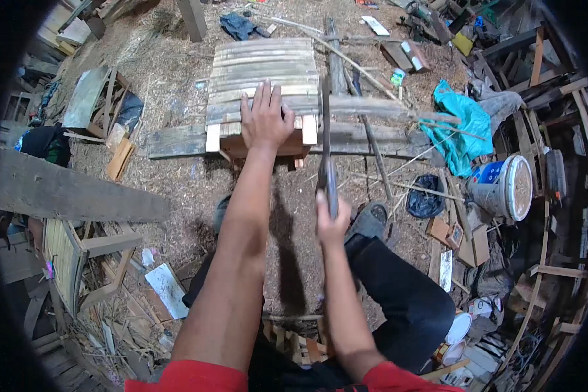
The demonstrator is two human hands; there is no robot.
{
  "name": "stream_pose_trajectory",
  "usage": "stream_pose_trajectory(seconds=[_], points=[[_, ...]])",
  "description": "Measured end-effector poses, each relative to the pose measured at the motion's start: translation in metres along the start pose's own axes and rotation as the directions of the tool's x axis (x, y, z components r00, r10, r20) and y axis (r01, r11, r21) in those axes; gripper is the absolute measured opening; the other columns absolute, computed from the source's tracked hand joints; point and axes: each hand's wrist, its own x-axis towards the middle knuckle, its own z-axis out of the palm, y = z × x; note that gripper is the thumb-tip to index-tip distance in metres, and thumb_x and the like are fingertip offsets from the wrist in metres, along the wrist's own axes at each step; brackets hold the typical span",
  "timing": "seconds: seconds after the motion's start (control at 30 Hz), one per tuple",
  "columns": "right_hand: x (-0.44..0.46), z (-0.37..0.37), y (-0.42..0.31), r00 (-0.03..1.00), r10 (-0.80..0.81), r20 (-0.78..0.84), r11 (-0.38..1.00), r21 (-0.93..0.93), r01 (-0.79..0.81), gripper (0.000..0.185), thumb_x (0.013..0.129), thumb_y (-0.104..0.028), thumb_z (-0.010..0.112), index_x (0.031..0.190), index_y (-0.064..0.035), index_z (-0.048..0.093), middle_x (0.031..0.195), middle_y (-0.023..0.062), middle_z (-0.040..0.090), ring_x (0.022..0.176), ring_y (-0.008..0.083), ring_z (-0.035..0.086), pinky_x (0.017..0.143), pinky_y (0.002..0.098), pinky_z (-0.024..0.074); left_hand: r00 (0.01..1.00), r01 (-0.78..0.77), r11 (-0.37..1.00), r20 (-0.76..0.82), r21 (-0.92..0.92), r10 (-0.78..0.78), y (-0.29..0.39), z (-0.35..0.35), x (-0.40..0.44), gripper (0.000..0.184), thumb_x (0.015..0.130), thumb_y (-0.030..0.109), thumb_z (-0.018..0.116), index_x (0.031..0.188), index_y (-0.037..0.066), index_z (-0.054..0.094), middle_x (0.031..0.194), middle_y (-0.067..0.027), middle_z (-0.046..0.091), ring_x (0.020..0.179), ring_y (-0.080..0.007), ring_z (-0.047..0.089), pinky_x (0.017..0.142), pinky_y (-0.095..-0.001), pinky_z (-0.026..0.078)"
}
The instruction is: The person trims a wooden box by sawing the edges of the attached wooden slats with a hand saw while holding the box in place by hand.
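A small wooden piece with a slatted, curved top rests on planks on the ground at the upper middle. My left hand lies on its near edge, fingers apart and pointing away from me. To the right of it, my right hand is wrapped round the dark handle of a long, thin tool, held upright in view. The tool's narrow blade extends beside the right edge of the slatted top. Whether the blade touches the wood I cannot tell.
A weathered plank lies under the slatted piece. A grey beam juts in from the left. At the right are a teal sheet, a black bag and a white bucket. Wood scraps and shavings cover the ground.
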Motion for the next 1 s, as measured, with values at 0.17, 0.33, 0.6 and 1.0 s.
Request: stream_pose_trajectory(seconds=[0.17, 0.33, 0.6, 1.0], points=[[0.070, 0.013, -0.013, 0.985, 0.141, 0.101, 0.982, 0.114, -0.152, 0.032, 0.093, -0.022, 0.065, 0.070, -0.0029, 0.056, 0.059, 0.0033, 0.050, 0.055, 0.0126, 0.049, 0.052, 0.0333, 0.0367, 1.000, -0.008, 1.000, 0.001, -0.004, 0.008, 0.004, -0.003, -0.010, 0.057, 0.083, 0.029, 0.055, 0.138, 0.013, 0.055, 0.146, -0.0118, 0.051, 0.135, -0.0257, 0.048, 0.116, -0.0543, 0.026], [-0.036, -0.018, 0.000, 0.998, 0.058, 0.009, 0.995, 0.085, -0.058, 0.025, 0.090, -0.017, 0.069, 0.072, -0.0006, 0.062, 0.060, 0.0032, 0.055, 0.057, 0.0105, 0.052, 0.055, 0.0295, 0.0424, 1.000, 0.022, 0.999, 0.001, -0.034, -0.022, 0.002, 0.002, 0.001, 0.057, 0.082, 0.028, 0.055, 0.136, 0.012, 0.057, 0.145, -0.0128, 0.052, 0.136, -0.0266, 0.048, 0.117, -0.0545, 0.024], [0.086, 0.001, -0.030, 0.971, 0.182, 0.156, 0.961, 0.180, -0.209, 0.032, 0.096, -0.024, 0.062, 0.073, -0.0020, 0.058, 0.058, 0.0003, 0.051, 0.053, 0.0101, 0.047, 0.049, 0.0317, 0.0364, 1.000, -0.020, 1.000, -0.018, -0.012, 0.020, 0.005, -0.008, -0.003, 0.055, 0.082, 0.028, 0.055, 0.133, 0.009, 0.059, 0.147, -0.0131, 0.051, 0.137, -0.0279, 0.046, 0.117, -0.0542, 0.025], [0.084, 0.000, -0.048, 0.971, 0.197, 0.134, 0.964, 0.154, -0.217, 0.035, 0.092, -0.025, 0.067, 0.068, -0.0014, 0.057, 0.056, 0.0023, 0.049, 0.053, 0.0112, 0.045, 0.052, 0.0337, 0.0367, 1.000, -0.002, 0.999, -0.005, -0.047, 0.001, 0.002, 0.000, -0.002, 0.055, 0.083, 0.029, 0.054, 0.134, 0.008, 0.058, 0.147, -0.0136, 0.049, 0.137, -0.0266, 0.045, 0.118, -0.0545, 0.023]])
